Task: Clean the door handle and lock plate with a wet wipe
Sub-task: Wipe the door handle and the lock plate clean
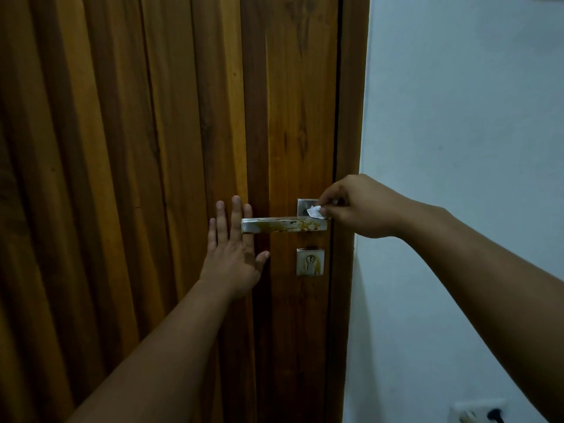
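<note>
A square-section metal door handle (282,225) sticks out to the left from its square rose (304,206) on the wooden door; brown stains cover the lever. Below it sits a small square lock plate (310,261) with a keyhole, also stained brown. My right hand (358,206) pinches a small white wet wipe (315,211) against the rose, just above the lever's inner end. My left hand (233,250) lies flat on the door, fingers spread, behind and left of the lever's free end.
The brown plank door (137,178) fills the left and middle. Its frame (349,148) runs down beside a pale blue wall (473,132). A white wall socket (479,412) with a dark plug sits low on the wall at the bottom right.
</note>
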